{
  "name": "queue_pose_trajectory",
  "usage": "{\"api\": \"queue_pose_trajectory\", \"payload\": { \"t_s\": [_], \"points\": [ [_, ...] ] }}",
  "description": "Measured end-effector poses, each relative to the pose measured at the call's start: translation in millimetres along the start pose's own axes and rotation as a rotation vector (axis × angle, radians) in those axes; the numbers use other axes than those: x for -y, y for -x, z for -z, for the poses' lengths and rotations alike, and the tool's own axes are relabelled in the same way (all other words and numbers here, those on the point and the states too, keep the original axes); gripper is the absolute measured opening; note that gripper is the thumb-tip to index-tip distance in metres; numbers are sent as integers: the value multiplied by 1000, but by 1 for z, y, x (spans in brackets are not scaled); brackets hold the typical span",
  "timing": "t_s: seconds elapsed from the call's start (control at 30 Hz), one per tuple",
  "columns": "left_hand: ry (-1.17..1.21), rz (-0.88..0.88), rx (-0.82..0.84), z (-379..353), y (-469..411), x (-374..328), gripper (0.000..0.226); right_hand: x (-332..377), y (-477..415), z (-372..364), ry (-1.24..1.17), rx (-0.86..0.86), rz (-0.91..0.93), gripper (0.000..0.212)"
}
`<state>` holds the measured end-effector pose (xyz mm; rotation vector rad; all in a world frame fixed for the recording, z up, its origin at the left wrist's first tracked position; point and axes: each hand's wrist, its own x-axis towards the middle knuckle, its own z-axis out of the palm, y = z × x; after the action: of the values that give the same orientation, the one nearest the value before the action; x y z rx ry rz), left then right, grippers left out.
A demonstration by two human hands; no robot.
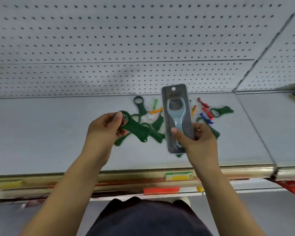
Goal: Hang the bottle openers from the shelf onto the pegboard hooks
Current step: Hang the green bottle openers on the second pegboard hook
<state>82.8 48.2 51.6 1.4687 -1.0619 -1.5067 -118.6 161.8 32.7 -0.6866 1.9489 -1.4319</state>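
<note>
**Two openers in hand above the shelf**

The left grip (104, 128) pinches the ring end of a dark green bottle opener (134, 128) between thumb and curled fingers. The opener's handle slants away to the right and toward the near side, clear of the shelf (41, 133). The right grip (194, 138) is closed round the lower part of a packaged opener (177, 113): the thumb presses across the front and the fingers wrap behind. This clear blister pack stands nearly upright, its hang hole at the far end, and carries a pale blue-grey opener on a dark card.

Between and behind the two grips, a heap of loose green openers (156, 123) lies on the shelf. One more green opener (140, 104) lies just beyond it toward the back. Small coloured openers are scattered among them: an orange one (156, 110) and a light green one (154, 103) left of the pack, red ones (205, 108) and a blue one (205, 117) to its right. Another green opener (222, 110) lies at the right edge of the group.

The grey pegboard (109, 40) rises from the far edge of the shelf. A green and yellow price label (179, 176) sits on the shelf's near rail, with a red label (161, 190) on the rail below.
</note>
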Motion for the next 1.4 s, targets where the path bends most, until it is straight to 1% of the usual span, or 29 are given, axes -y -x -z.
{"api": "queue_pose_trajectory", "payload": {
  "t_s": [0.13, 0.23, 0.33, 0.47, 0.57, 0.67, 0.77, 0.97, 1.13, 1.27, 1.4],
  "points": [
    [-21, -50, -16, 81, -1, -12, 22, 8, 38, -72, -36, 144, -6, 36],
    [-13, -71, -69, 130, -1, -17, 22, 16, 64, -118, -73, 223, 26, 29],
    [-17, -100, -113, 168, 2, -21, 21, 20, 87, -151, -63, 285, 46, 32],
    [-13, -156, -155, 208, 12, -29, 22, 31, 111, -179, -47, 368, 77, 29],
    [36, -188, -211, 232, 23, -31, 22, 45, 125, -193, -23, 446, 119, 27],
    [101, -199, -317, 255, 41, -32, 21, 60, 136, -205, 6, 506, 177, 25],
    [98, -201, -399, 277, 60, -28, 22, 68, 150, -215, -5, 568, 202, 25],
    [154, -213, -475, 309, 70, -23, 24, 69, 179, -234, -28, 595, 238, 25],
    [193, -291, -481, 336, 61, -38, 24, 91, 191, -255, -31, 633, 310, 22],
    [237, -357, -494, 369, 43, -57, 24, 116, 199, -292, -29, 642, 374, 21],
    [209, -415, -472, 414, 17, -81, 23, 148, 213, -344, -85, 626, 410, 22]
  ]
}}
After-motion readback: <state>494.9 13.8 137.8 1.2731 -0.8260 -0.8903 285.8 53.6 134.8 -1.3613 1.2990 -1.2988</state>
